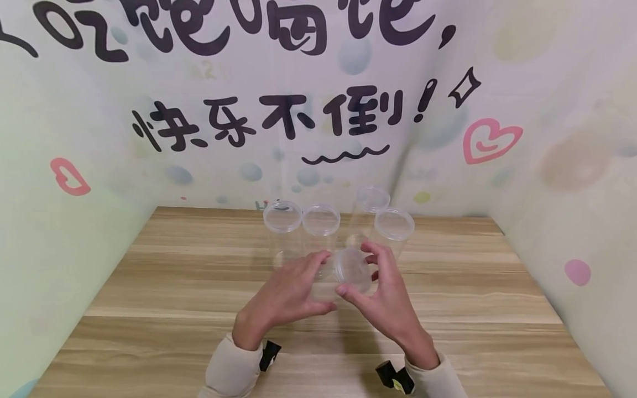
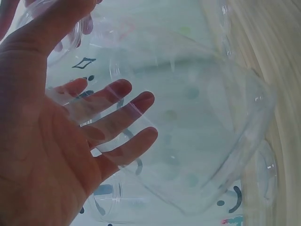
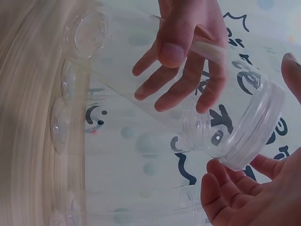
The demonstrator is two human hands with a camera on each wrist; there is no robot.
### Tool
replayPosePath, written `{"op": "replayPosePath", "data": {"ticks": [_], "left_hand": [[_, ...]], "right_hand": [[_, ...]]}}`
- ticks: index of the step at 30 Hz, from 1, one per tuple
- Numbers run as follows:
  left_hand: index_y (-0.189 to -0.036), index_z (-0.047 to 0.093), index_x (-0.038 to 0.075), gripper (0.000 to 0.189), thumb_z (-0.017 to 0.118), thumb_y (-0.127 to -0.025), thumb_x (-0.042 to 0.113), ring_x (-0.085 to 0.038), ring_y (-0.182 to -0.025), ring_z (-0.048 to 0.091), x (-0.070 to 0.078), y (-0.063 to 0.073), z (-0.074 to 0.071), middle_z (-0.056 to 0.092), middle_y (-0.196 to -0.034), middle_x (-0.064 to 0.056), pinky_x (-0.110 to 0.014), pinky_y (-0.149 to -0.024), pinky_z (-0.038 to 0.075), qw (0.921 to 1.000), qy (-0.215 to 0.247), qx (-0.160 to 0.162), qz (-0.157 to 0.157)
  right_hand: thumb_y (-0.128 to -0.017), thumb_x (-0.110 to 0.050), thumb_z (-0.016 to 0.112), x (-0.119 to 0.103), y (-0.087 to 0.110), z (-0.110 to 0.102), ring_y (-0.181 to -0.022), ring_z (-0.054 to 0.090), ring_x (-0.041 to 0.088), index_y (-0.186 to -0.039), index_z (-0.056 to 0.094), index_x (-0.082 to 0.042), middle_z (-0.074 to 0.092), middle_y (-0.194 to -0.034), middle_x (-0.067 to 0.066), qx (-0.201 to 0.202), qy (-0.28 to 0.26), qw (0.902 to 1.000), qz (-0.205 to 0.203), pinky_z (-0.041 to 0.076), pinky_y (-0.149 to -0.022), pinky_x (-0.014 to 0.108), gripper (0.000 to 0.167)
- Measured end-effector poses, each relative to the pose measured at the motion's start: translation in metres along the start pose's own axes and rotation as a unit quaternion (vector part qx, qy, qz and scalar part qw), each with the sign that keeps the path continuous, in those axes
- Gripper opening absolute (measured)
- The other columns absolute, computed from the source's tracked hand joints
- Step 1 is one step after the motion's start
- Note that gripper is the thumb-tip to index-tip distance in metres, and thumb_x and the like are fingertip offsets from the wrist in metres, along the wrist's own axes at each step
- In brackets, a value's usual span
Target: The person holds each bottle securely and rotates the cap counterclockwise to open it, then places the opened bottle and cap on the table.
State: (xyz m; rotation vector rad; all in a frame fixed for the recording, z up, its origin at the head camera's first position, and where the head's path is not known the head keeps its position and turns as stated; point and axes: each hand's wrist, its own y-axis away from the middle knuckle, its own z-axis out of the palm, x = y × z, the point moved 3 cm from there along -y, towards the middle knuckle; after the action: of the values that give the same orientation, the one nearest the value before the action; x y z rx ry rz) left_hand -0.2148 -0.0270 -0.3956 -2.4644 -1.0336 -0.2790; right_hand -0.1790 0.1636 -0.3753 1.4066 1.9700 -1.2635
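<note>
A clear plastic jar [image 1: 324,284] lies tilted on its side between both hands, in front of my body. My left hand [image 1: 286,290] holds it around the body; in the left wrist view its spread fingers [image 2: 124,110] show through the transparent wall. At the jar's right end is a clear round lid [image 1: 354,271]. My right hand [image 1: 388,298] holds this lid end, thumb on the near side and fingers on the far side. Fingertips sit right at the lid's rim [image 3: 256,127] in the right wrist view.
Several similar clear jars stand upright behind the hands: a left one [image 1: 282,218], one beside it [image 1: 320,221], a right one [image 1: 394,226] and one farther back [image 1: 373,200]. The wood-grain table [image 1: 164,287] meets a printed cloth backdrop [image 1: 224,177] behind and at both sides.
</note>
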Motion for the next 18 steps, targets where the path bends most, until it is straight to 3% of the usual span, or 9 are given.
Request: {"op": "replayPosePath", "data": {"ticks": [6, 12, 18], "left_hand": [[-0.144, 0.041, 0.007, 0.089, 0.08, -0.077, 0.051, -0.021, -0.122, 0.058, 0.0016, -0.0001, 0.0006, 0.059, -0.136, -0.007, -0.039, -0.101, 0.049, 0.9997, -0.007, 0.006, 0.021], [-0.144, 0.04, 0.007, 0.089, 0.08, -0.078, 0.051, -0.021, -0.126, 0.056, 0.0, 0.0012, -0.0009, 0.058, -0.137, -0.007, -0.039, -0.104, 0.047, 0.9999, -0.003, 0.001, 0.016], [-0.145, 0.039, 0.007, 0.09, 0.08, -0.078, 0.05, -0.021, -0.126, 0.056, -0.0029, 0.0023, -0.0021, 0.059, -0.135, -0.007, -0.039, -0.104, 0.047, 0.9999, 0.013, -0.008, 0.007]], "right_hand": [[-0.073, -0.029, 0.088, -0.0015, -0.0001, 0.0024, -0.102, 0.055, 0.019, -0.131, 0.05, -0.005, 0.057, -0.124, 0.007, 0.005, 0.021, 0.9996, 0.02, 0.048, -0.077, 0.032, 0.073], [-0.075, -0.023, 0.087, -0.0026, 0.0012, 0.0023, -0.105, 0.057, 0.019, -0.132, 0.052, -0.004, 0.06, -0.126, 0.007, 0.004, 0.019, 0.9998, -0.01, 0.048, -0.079, 0.032, 0.07], [-0.078, -0.02, 0.085, -0.0044, 0.0013, 0.0002, -0.116, 0.056, 0.016, -0.138, 0.05, -0.012, 0.058, -0.134, 0.001, -0.022, -0.009, 0.9995, -0.022, 0.049, -0.087, 0.034, 0.07]]}}
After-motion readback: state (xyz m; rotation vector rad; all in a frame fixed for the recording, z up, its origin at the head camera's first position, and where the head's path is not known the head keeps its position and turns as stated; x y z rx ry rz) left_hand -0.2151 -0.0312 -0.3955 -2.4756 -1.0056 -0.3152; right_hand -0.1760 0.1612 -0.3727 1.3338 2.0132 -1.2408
